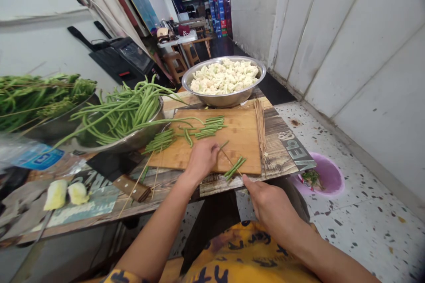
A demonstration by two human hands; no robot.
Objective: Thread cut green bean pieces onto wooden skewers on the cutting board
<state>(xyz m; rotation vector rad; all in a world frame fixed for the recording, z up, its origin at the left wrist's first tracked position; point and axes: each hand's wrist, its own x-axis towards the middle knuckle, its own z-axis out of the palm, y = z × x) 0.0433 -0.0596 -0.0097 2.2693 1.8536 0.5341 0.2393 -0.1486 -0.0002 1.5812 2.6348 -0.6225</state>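
Observation:
My right hand [270, 201] is closed on the lower end of a thin wooden skewer [227, 157]. Short cut green bean pieces [235, 168] sit crosswise on that skewer near my fingertips. Over the cutting board [242, 130], my left hand [204, 157] is pinched, with a single green bean piece [224, 144] at its fingertips beside the skewer's far end. Its fingers partly hide the contact. Threaded rows of bean pieces [210, 126] lie at the back of the board, and another row [161, 140] rests at its left edge.
Loose skewers [260, 126] lie along the board's right side. Behind it stands a metal basin [229, 99] of cauliflower. To the left are a bowl [133, 141] of long beans, a cleaver [128, 185] and piled greens [40, 97]. A purple tub [334, 177] is on the floor.

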